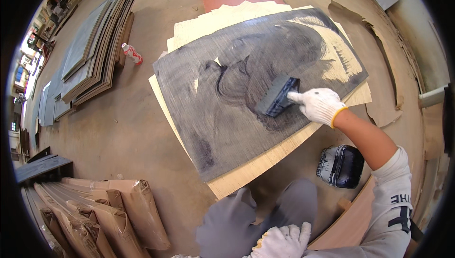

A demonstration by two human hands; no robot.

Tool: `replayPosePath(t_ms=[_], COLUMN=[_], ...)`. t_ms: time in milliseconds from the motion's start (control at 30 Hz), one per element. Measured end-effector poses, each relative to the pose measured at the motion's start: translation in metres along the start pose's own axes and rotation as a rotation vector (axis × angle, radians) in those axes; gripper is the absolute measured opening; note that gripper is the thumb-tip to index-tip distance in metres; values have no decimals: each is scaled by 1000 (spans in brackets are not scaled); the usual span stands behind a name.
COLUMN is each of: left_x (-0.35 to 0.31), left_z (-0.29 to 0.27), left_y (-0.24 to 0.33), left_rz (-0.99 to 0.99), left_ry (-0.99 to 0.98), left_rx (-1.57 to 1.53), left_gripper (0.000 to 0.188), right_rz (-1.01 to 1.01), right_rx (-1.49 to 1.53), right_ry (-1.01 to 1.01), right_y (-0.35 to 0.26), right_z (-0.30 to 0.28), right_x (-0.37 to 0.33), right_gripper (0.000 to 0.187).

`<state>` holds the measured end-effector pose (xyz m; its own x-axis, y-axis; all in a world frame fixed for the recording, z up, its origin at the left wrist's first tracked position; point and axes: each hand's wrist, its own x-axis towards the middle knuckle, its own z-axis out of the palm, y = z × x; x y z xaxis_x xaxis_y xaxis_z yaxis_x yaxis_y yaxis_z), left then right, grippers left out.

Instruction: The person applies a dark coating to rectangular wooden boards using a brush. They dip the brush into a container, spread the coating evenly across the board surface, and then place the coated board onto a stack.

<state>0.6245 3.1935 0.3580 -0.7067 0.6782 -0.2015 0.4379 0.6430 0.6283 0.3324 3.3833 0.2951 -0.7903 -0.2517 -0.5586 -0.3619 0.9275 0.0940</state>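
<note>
R hand in a white knit work glove w/ yellow cuff [321,106] is closed, thumb up, on a wide, flat, dark-stained paint brush [279,97], gripping it from 3 o'clock. Brush appears to lie flat against a large rectangular sheet w/ a streaky grey-black coat [185,130], which spreads out all around it. L hand, in a matching white glove [283,241], is at 6 o'clock by the grey-trousered legs [232,222]; palm side's hidden, so can't tell how far it's closed or if it holds anything.

Progress, as a judgement: coat looks mostly on, approx. all but the gaps. Left to cover: a big bare pale patch [337,59] at the sheet's 2 o'clock, plus small slivers at 9 & 10. Swirls & darker blotches suggest the coat isn't evened out yet.

Beneath: pale wood sheets, fanned out [258,163]. From brush: squarish black tub w/ white-smeared side [340,166] btwn 4 & 5 o'clock; red-and-white bottle [132,54] btwn 9 & 10; brown-wrapped flat packages [118,201] at 8.
</note>
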Motion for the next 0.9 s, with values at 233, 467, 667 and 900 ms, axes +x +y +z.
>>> replayPosePath(t_ms=[233, 467, 667, 900], left_x=[-1, -3, 3, 5], left_z=[11, 5, 9, 7], left_y=[12, 4, 7, 5], left_rz=[-61, -171, -116, -21], left_ry=[109, 161, 207, 227], left_rx=[101, 111, 170, 222], left_gripper=[38, 29, 26, 30], right_rz=[107, -72, -261, -244], right_rx=[251, 2, -3, 16], right_ry=[338, 128, 156, 316], right_y=[-14, -57, -121, -119], right_z=[-50, -75, -67, -58], right_x=[152, 130, 114, 143], right_gripper=[44, 46, 44, 34])
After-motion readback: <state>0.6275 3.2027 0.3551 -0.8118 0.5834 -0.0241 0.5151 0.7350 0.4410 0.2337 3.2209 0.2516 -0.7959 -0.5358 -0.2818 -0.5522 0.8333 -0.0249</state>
